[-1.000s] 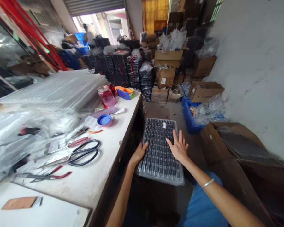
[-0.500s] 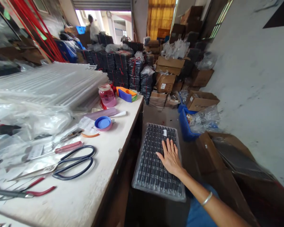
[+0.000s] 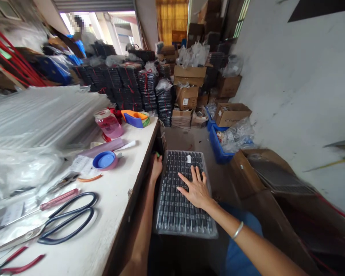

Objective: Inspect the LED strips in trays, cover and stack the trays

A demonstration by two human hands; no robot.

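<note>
Clear-wrapped tray (image 3: 175, 207) of dark parts; flat, lengthwise; beside bench edge

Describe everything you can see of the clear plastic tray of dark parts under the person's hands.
The clear plastic tray of dark parts is rectangular, filled with neat rows of small black pieces and a white label near its far end. It lies flat beside the white workbench. The right hand rests flat on top; the left hand grips its left far edge.

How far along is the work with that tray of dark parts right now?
Done, it seems: bundles of similar trays stand tied with red string at the back. In hand: one filled tray of dark parts sits low beside the workbench, right hand flat on top, left hand at its far left edge. Left: this tray is untied, and the scissors lie untouched on the bench.
</note>
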